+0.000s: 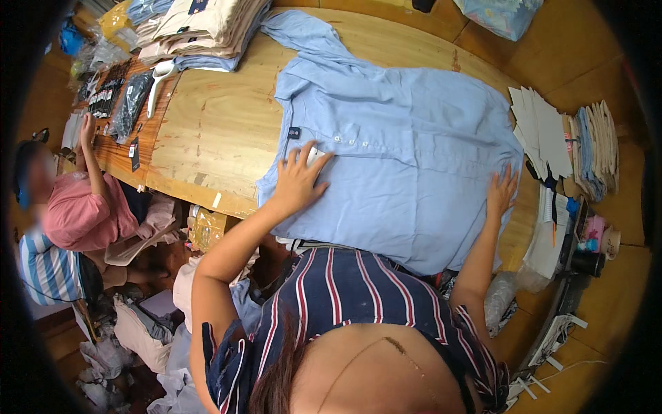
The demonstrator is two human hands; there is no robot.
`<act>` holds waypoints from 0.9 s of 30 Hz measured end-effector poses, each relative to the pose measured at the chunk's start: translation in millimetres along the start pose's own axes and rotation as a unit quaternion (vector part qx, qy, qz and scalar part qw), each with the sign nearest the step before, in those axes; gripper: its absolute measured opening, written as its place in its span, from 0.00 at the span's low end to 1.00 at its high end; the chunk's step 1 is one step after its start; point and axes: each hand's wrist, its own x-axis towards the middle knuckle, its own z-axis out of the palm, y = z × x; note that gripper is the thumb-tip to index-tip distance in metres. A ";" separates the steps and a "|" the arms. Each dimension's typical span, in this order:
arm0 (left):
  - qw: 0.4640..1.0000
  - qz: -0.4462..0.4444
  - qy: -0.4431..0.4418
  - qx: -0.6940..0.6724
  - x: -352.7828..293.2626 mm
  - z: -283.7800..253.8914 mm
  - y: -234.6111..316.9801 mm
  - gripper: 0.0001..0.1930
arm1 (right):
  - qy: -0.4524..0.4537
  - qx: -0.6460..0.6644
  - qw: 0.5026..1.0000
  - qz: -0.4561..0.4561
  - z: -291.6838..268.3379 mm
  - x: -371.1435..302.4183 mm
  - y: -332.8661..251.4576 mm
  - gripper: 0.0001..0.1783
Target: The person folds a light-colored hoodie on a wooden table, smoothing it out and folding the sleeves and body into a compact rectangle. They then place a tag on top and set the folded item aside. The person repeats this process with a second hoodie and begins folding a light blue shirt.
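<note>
A light blue shirt [407,172] lies spread on the wooden table [214,124], its collar end toward the left and its hem toward the right. Small white buttons run along its middle, and a dark label [294,132] shows inside the neck. My left hand [301,178] rests on the shirt near the neck, fingers spread, beside a small white tag [315,157]. Over by the hem, my right hand [502,191] lies flat on the cloth with its fingers stretched out. One sleeve [303,33] extends toward the far edge.
Folded garments [200,31] are piled at the far left, near a white handheld tool [160,86]. A person in pink [86,207] sits at the left. White cards [541,131] and folded clothes [593,148] stand at the right. Bags and cloth [145,331] cover the floor at lower left.
</note>
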 end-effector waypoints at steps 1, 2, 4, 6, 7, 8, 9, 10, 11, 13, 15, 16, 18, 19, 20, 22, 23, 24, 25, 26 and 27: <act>1.000 -0.014 -0.019 -0.007 -13.7 4.3 -4.7 0.29 | -0.013 0.011 1.000 0.004 -0.9 -3.5 13.9 0.26; 0.999 -0.022 -0.045 -0.018 -22.7 1.4 -17.0 0.31 | -0.029 0.015 0.999 0.016 -6.2 -13.4 26.8 0.26; 0.996 -0.052 -0.054 -0.045 -25.6 -8.9 -26.6 0.33 | -0.027 -0.004 0.999 0.022 -14.1 -15.2 51.7 0.25; 0.992 -0.066 -0.068 -0.082 -20.5 -27.2 -34.9 0.33 | 0.013 -0.013 0.999 0.046 -16.4 -15.8 76.4 0.22; 0.989 -0.073 -0.077 -0.098 -18.6 -37.1 -41.4 0.32 | 0.031 -0.015 0.998 0.057 -16.0 -15.2 86.2 0.21; 0.990 -0.064 -0.009 -0.125 -19.1 -41.4 -64.7 0.29 | 0.044 -0.038 0.995 0.086 -19.8 -12.4 89.0 0.19; 0.985 -0.055 0.054 -0.152 -16.6 -49.4 -78.6 0.27 | 0.053 -0.064 0.990 0.117 -28.1 -14.9 83.5 0.17; 0.988 -0.103 0.112 -0.003 -17.6 -51.5 -82.0 0.24 | 0.061 -0.090 0.983 0.147 -33.6 -17.6 77.3 0.15; 0.965 -0.141 0.171 0.143 -8.8 -62.3 -70.7 0.21 | 0.105 -0.024 0.987 0.119 -36.0 -17.4 74.5 0.14; 0.949 -0.160 0.207 0.175 5.8 -57.0 -58.0 0.16 | 0.196 0.107 0.973 0.057 -35.2 -11.6 63.7 0.12; 0.979 -0.129 0.150 -0.049 10.0 -18.7 -52.2 0.12 | 0.211 0.212 0.954 -0.022 -29.7 1.2 45.5 0.11; 0.983 -0.109 0.136 -0.062 8.9 0.9 -47.1 0.11 | 0.177 0.273 0.946 -0.013 -35.3 -4.0 25.4 0.10; 0.989 -0.082 0.115 -0.047 18.1 19.5 -18.4 0.09 | 0.104 0.402 0.910 0.001 -49.0 -7.1 -26.7 0.09; 0.991 -0.078 0.102 -0.023 20.0 21.2 -5.2 0.10 | 0.078 0.428 0.899 -0.042 -49.9 -12.1 -50.6 0.09; 0.991 -0.094 0.097 -0.025 21.3 20.8 4.2 0.09 | 0.052 0.451 0.887 -0.084 -50.4 -20.5 -74.5 0.08; 0.988 -0.127 0.066 -0.051 18.5 21.8 3.9 0.09 | -0.004 0.457 0.862 -0.220 -59.8 -44.5 -134.2 0.08; 0.991 -0.111 0.065 -0.036 11.9 21.0 4.7 0.10 | -0.093 0.467 0.841 -0.255 -67.1 -61.2 -157.4 0.08; 0.993 -0.091 0.070 -0.020 10.9 16.9 6.5 0.11 | -0.123 0.485 0.811 -0.304 -55.2 -72.1 -177.2 0.08; 0.994 -0.075 0.077 -0.003 9.5 14.0 6.6 0.11 | -0.139 0.494 0.789 -0.338 -53.4 -83.8 -198.5 0.08; 0.994 -0.069 0.087 -0.006 7.9 11.1 8.3 0.11 | -0.154 0.502 0.765 -0.373 -53.8 -92.3 -216.3 0.08; 0.991 -0.076 0.108 -0.023 7.9 12.5 4.5 0.11 | -0.167 0.491 0.762 -0.387 -53.1 -98.7 -231.3 0.09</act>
